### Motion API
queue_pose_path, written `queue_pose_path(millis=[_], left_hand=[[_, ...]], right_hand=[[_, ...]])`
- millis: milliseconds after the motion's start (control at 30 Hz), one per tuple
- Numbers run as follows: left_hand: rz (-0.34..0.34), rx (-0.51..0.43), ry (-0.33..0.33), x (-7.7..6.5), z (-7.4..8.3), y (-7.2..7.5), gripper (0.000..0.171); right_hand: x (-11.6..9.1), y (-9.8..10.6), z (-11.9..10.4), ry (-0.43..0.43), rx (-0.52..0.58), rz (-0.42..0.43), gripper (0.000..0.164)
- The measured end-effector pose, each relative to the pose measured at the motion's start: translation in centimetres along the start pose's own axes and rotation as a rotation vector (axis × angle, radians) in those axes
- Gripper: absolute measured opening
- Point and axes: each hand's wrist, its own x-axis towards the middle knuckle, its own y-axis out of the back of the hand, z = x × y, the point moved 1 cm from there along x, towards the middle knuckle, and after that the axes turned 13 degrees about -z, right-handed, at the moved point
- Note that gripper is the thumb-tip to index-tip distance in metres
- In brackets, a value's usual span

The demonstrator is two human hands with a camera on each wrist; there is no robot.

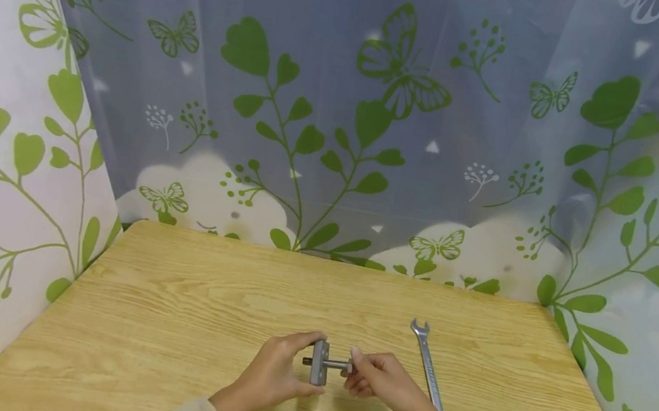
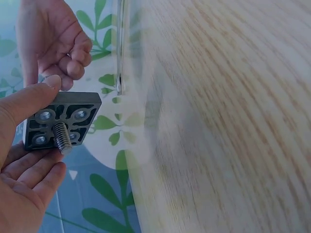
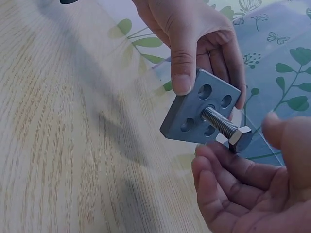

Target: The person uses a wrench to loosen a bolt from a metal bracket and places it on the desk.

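left hand [image 1: 274, 368] pinches plate [image 3: 193, 110] by edges; bolt head [image 3: 240, 139] beside right hand [image 1: 384, 381] (fingers loosely curled, thumb apart)

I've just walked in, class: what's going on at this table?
A person's left-hand grip pinches a square metal plate by its edges. A bolt runs through it, threaded end poking out opposite the head. The right-hand grip is at the bolt's head, thumb apart from it; whether the fingers touch is unclear. A wrench lies on the wooden table, to the right.
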Motion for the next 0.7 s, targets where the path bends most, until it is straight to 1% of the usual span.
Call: queue_pose_path(millis=[67, 100, 233, 367, 400, 500, 700], left_hand=[[0.001, 0.007, 0.000, 0.01, 0.03, -0.04, 0.070], [0.001, 0.006, -0.003, 0.02, 0.06, -0.06, 0.070], [0.007, 0.001, -0.011, 0.05, 0.10, -0.07, 0.070], [0.003, -0.003, -0.010, 0.03, 0.02, -0.07, 0.070], [0.001, -0.008, -0.009, 0.02, 0.00, -0.07, 0.070], [-0.003, -0.022, -0.005, -0.01, -0.01, -0.05, 0.070], [0.002, -0.027, -0.008, -0.01, 0.12, 0.04, 0.069]], right_hand=[[0.04, -0.06, 0.00, -0.023, 0.030, 0.010, 0.064], [0.06, -0.10, 0.01, -0.030, 0.043, 0.015, 0.064], [0.09, -0.17, 0.06, -0.033, 0.055, 0.031, 0.052], [-0.08, 0.06, 0.04, 0.051, -0.016, 0.059, 0.029], [-0.14, 0.14, 0.05, 0.075, -0.032, 0.066, 0.027], [-0.34, 0.25, -0.09, 0.128, -0.057, 0.077, 0.027], [-0.47, 0.20, -0.27, 0.141, -0.049, 0.089, 0.027]])
